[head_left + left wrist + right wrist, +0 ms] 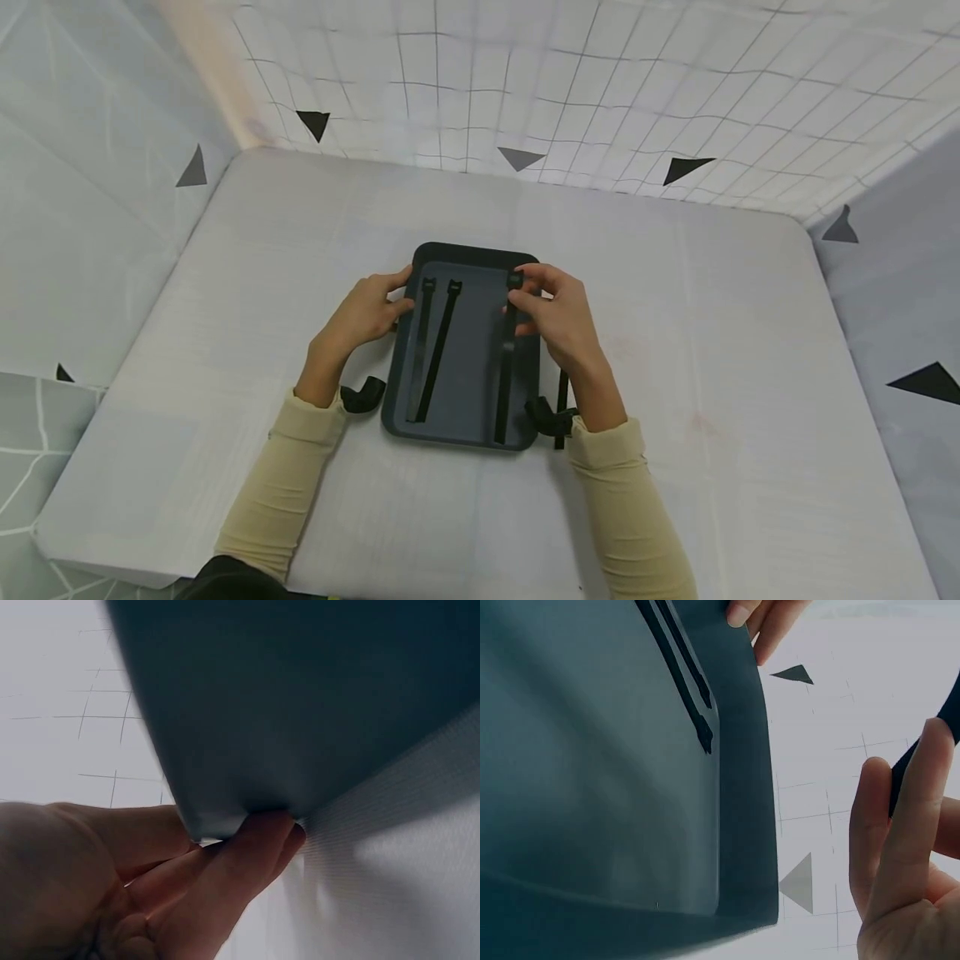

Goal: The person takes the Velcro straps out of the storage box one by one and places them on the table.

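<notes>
On the white table (720,333) sits a dark tray (474,358), with two black straps (438,350) lying in its left side. The left hand (367,308) pinches the tray's left edge in its fingers. The right hand (558,312) pinches the top of a third strap (507,367), over the tray's right side. A fourth strap (563,388) lies just right of the tray.
</notes>
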The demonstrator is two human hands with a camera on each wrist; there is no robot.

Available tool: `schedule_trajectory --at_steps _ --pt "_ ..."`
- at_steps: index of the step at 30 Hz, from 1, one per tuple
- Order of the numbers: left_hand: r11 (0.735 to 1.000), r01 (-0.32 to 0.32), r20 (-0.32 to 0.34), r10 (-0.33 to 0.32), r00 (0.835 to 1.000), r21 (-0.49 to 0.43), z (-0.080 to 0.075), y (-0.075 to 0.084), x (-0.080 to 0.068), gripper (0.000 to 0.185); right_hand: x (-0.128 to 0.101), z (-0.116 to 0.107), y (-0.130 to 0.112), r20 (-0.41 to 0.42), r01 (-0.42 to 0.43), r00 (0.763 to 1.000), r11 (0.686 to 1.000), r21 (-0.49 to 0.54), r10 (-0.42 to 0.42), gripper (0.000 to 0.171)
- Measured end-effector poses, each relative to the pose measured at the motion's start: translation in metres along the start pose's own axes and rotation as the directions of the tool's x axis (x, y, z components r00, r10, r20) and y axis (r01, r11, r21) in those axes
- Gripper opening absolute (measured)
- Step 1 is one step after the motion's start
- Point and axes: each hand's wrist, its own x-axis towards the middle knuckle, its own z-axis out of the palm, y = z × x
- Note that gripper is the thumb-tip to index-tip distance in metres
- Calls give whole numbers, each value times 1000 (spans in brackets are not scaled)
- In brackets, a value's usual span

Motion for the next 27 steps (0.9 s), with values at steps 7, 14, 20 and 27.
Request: schedule_trajectory --at_steps 7,14,20,27 --pt "1000 17 5 -17 1000 -22 0 2 -2 62 -2 -6 3 -21 -15 1000 1000 -12 15 36" --pt "999 24 8 -23 1000 -42 0 2 -1 62 -3 -15 4 -46 -29 999 999 -29 28 36" --pt "999 28 10 -28 1000 -44 0 3 -2 63 -3 -20 4 -40 -6 999 999 -37 4 35" --pt "998 24 9 -23 1000 -52 0 3 -2 62 -5 -25 5 -45 -13 999 999 -52 11 36"
